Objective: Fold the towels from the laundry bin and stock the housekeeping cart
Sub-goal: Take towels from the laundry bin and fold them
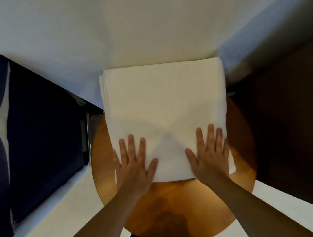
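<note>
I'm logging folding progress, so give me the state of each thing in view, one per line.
Towel: white, folded in layers, lying flat, far end past the table's edge.
Left hand: fingers straight, pressing the towel's near left corner.
Right hand: fingers straight, pressing the near right corner.
Table: round, wooden, near part bare.

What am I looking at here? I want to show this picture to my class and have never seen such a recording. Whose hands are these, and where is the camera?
There is no machine here. A person wears one camera on the head, looking down at their own arms. A folded white towel lies on a round wooden table, its far end reaching past the table's edge. The left hand and the right hand lie flat on the towel's near end, fingers straight and spread. They press on it; neither has a grip on anything. A dark curtain hangs at the left.
</note>
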